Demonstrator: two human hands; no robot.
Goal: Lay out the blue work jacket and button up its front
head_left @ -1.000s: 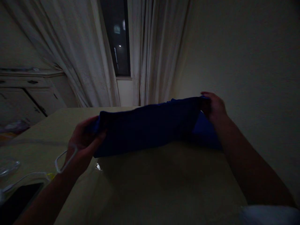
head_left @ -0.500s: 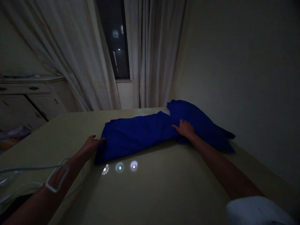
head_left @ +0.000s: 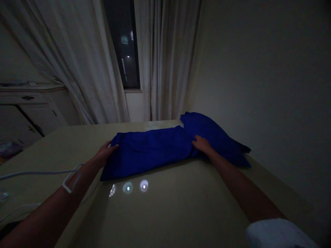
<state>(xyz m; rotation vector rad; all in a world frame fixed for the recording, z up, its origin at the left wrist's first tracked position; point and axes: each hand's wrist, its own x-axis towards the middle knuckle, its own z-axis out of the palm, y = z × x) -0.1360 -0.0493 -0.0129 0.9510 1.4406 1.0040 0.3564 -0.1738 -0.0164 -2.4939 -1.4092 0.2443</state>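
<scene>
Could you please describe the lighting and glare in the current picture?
Head view: dim overall, finer folds of the blue cloth hard to make out; head view: three bright reflections glare on the glossy tabletop; head view: pale spots show in the dark window.

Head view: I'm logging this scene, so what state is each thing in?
Blue fabric: lying on the table, heaped at right.
Left hand: pinching the fabric's left edge.
Right hand: on the fabric, grip unclear.
Curtains: parted.
Window: dark, small lights showing.
Drawer: shut.
</scene>
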